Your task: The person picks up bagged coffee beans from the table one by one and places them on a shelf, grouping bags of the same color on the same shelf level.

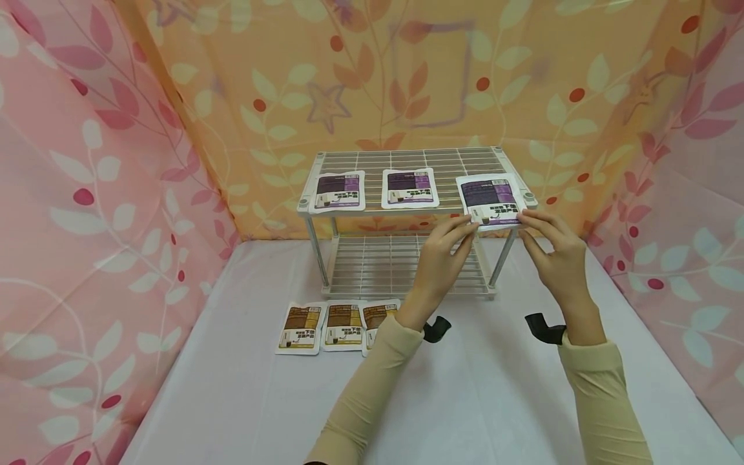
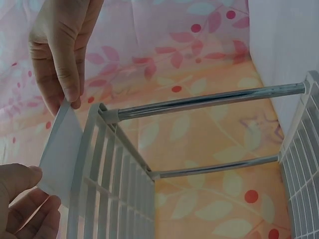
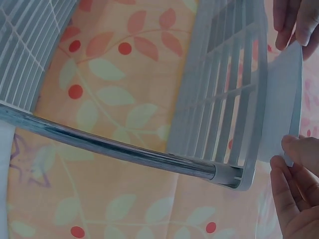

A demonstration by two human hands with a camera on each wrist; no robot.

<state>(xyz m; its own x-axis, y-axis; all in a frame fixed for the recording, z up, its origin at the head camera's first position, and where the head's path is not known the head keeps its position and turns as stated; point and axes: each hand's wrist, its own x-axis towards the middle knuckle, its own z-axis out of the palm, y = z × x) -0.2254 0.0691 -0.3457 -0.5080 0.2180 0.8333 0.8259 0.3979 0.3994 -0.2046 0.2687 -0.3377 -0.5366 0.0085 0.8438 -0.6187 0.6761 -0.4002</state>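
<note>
Over the front right corner of the rack's top shelf, both hands hold a white pouch with a purple label (image 1: 491,201). My left hand (image 1: 440,255) pinches its lower left corner between thumb and fingers. At the lower right corner, the right hand (image 1: 560,258) does the same. The left wrist view shows the white back of the pouch (image 2: 64,149) tilted up from the shelf edge. Two more purple pouches, one at the left (image 1: 339,192) and one in the middle (image 1: 409,188), lie along the front of the top shelf (image 1: 372,159).
Three brown-labelled pouches (image 1: 299,328) lie in a row on the white table, left of the rack, the third partly hidden by the left forearm. The rack's lower shelf (image 1: 378,265) sits below on metal posts (image 1: 316,250). Patterned curtains (image 1: 372,77) stand behind and at both sides.
</note>
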